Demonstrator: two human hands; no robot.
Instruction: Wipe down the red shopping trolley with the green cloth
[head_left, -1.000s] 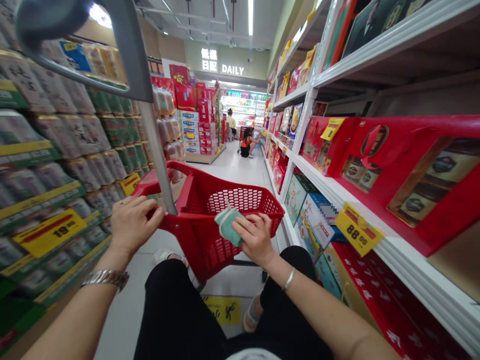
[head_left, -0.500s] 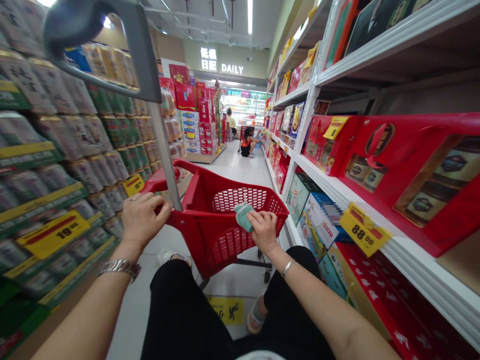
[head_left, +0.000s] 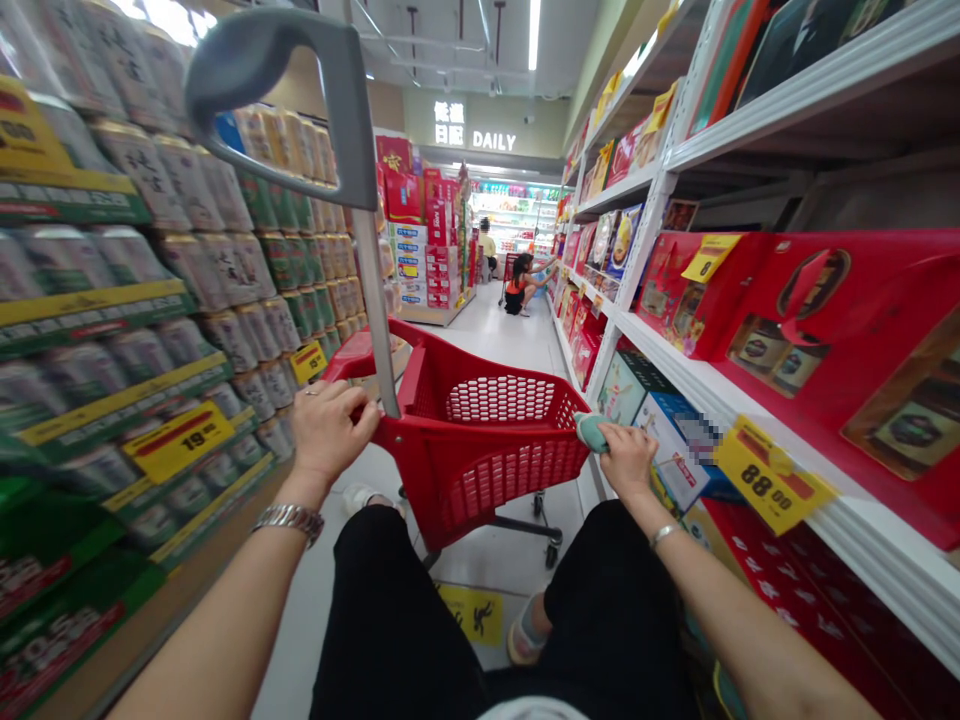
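Note:
A red plastic shopping basket cart (head_left: 480, 445) with perforated sides stands in front of my knees, and a metal pole rises from it to a grey loop handle (head_left: 358, 110). My left hand (head_left: 331, 432) is closed on the cart's red rim, just left of the pole. Bunched in the fingers of my right hand (head_left: 631, 460) is a pale green cloth (head_left: 592, 432). The cloth is at the cart's far right corner; whether it touches the rim there I cannot tell. Part of the cart's inside is hidden behind its near wall.
White shelving (head_left: 750, 410) with red gift boxes (head_left: 847, 330) stands close on the right. Stacked drink cans (head_left: 217, 270) line the left side. Down the aisle a person (head_left: 519, 285) crouches by the shelves, near piled cartons (head_left: 442, 240). A yellow floor sticker (head_left: 472, 612) lies between my feet.
My right hand has moved right with the cloth, from the cart's near side rim to its far right corner. My left hand keeps its place on the rim. The view has shifted slightly left.

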